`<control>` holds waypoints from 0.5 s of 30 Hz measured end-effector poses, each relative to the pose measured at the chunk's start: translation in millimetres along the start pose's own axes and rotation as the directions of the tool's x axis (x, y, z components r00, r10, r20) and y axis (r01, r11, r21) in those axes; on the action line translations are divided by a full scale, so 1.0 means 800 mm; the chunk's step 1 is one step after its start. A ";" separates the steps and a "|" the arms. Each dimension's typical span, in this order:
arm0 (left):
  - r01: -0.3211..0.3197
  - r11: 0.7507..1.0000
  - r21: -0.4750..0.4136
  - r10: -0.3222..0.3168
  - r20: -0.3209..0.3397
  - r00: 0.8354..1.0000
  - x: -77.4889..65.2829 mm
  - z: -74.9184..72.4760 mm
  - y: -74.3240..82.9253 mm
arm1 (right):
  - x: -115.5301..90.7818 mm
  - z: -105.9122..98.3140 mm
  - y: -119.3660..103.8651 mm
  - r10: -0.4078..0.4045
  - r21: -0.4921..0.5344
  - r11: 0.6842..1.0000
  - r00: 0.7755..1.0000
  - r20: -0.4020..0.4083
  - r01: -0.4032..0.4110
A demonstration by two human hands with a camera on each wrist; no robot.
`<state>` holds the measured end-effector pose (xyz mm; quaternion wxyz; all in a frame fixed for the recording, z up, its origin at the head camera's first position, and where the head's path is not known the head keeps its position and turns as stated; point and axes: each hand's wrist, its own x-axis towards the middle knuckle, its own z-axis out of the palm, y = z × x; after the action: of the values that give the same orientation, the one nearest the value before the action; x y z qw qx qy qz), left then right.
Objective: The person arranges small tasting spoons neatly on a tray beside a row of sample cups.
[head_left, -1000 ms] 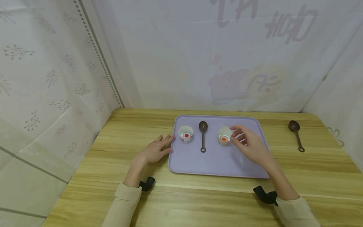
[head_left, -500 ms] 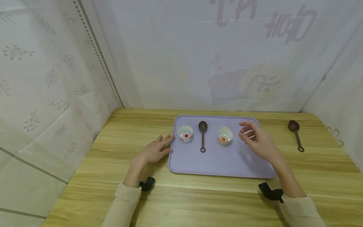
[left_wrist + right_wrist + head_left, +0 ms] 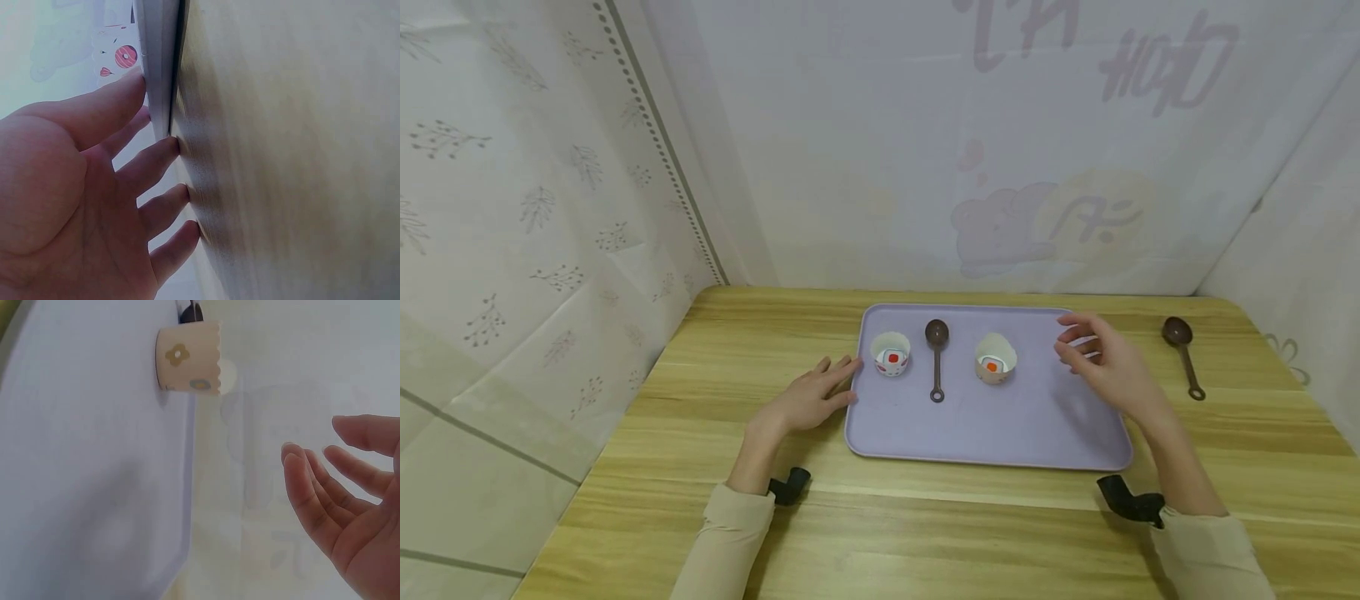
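Note:
A lilac tray [image 3: 955,433] lies on the wooden table. My left hand [image 3: 805,402] rests at its left edge, fingers spread; in the left wrist view the fingertips [image 3: 167,145] touch the tray side and tabletop. My right hand [image 3: 1108,367] hovers over the tray's right side, fingers loosely bent, holding nothing. On the tray stand two paper baking cups: the left cup [image 3: 891,355] contains a small red-marked piece, the right cup [image 3: 996,360] an orange-marked one. In the right wrist view the beige, flower-printed cup [image 3: 189,357] is apart from my fingers. Between the cups lies a brown measuring spoon [image 3: 937,358].
Another brown measuring spoon [image 3: 1183,357] lies on the table [image 3: 925,533], right of the tray. Patterned cloth [image 3: 850,167] hangs behind the table and along both sides. Black mounts [image 3: 1131,502] sit at both wrists.
My right hand has let go of the right cup and drawn away to the right. Cups and spoons stay in place; my left hand has not moved.

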<state>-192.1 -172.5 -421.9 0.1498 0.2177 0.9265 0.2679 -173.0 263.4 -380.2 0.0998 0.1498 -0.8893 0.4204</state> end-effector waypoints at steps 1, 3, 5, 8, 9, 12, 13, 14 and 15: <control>0.000 1.000 -0.002 0.000 0.000 1.000 0.000 0.000 0.000 | 0.000 -0.002 0.001 0.003 -0.003 1.000 1.000 -0.003 -0.003; 0.002 1.000 -0.003 -0.002 0.001 1.000 0.000 0.000 0.000 | -0.001 -0.006 0.004 0.014 -0.007 1.000 1.000 -0.007 -0.014; 0.004 1.000 -0.003 -0.004 0.002 1.000 0.000 0.000 0.000 | -0.001 -0.009 0.006 0.025 -0.007 1.000 1.000 -0.012 -0.025; 0.007 1.000 -0.002 -0.007 0.004 1.000 -0.001 -0.001 0.001 | -0.002 -0.013 0.011 0.037 0.002 0.999 0.999 -0.022 -0.037; 0.007 1.000 -0.002 -0.007 0.004 1.000 -0.001 -0.001 0.001 | -0.002 -0.014 0.013 0.039 0.005 0.999 0.999 -0.026 -0.039; 0.008 1.000 -0.001 -0.008 0.003 1.000 -0.001 0.000 0.001 | -0.002 -0.017 0.018 0.040 0.024 0.999 0.998 -0.043 -0.039; 0.006 1.000 0.000 -0.006 0.002 1.000 0.000 0.000 0.001 | -0.002 -0.018 0.020 0.040 0.033 0.999 0.998 -0.049 -0.038; 0.008 1.000 0.001 -0.008 0.002 1.000 0.000 0.000 0.001 | -0.002 -0.019 0.021 0.041 0.039 0.998 0.998 -0.056 -0.039; 0.008 1.000 0.003 -0.008 0.001 1.000 0.000 0.000 0.001 | -0.002 -0.020 0.022 0.044 0.042 0.998 0.997 -0.063 -0.041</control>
<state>-191.4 -171.6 -421.4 0.1512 0.2146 0.9276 0.2660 -176.7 286.9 -383.7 0.1162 0.1193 -0.8799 0.4450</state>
